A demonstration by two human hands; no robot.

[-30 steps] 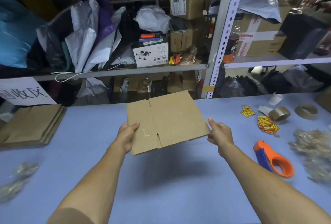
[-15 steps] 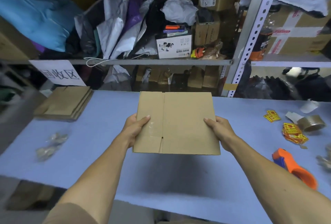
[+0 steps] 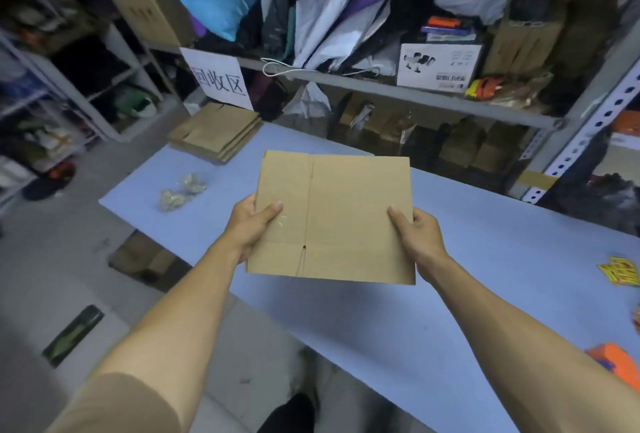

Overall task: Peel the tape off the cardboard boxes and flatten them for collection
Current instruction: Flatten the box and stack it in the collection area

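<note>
The flattened box (image 3: 334, 218) was held level in the air above the near-left part of the blue counter (image 3: 485, 259), the left hand (image 3: 251, 225) pinching its left edge with the thumb on top and the right hand (image 3: 417, 235) pinching its right edge the same way; each grip was closed on the cardboard, with the fingers underneath out of sight. The likely trouble lay in that shallow hold: with only the edges pinched, the sheet could sag or slip from one hand and drop to the floor (image 3: 52, 277), which opened directly beyond the counter's left corner. A glossy patch near the left thumb looked like leftover tape, though blur made that uncertain; if so, the box might be stacked before it was fully stripped. The stack of flattened cardboard (image 3: 218, 135) sat at the far-left corner, right at the counter's edge and below the paper sign (image 3: 221, 81), so a box laid on carelessly could overhang or push the pile off. The crumpled tape wads (image 3: 181, 190) lay between the held box and the stack, close to the left edge, and a low carry could sweep them off. Open counter stretched ahead and to the right, while the shelf rail (image 3: 415, 93) behind limited how high the far side could be reached.
</note>
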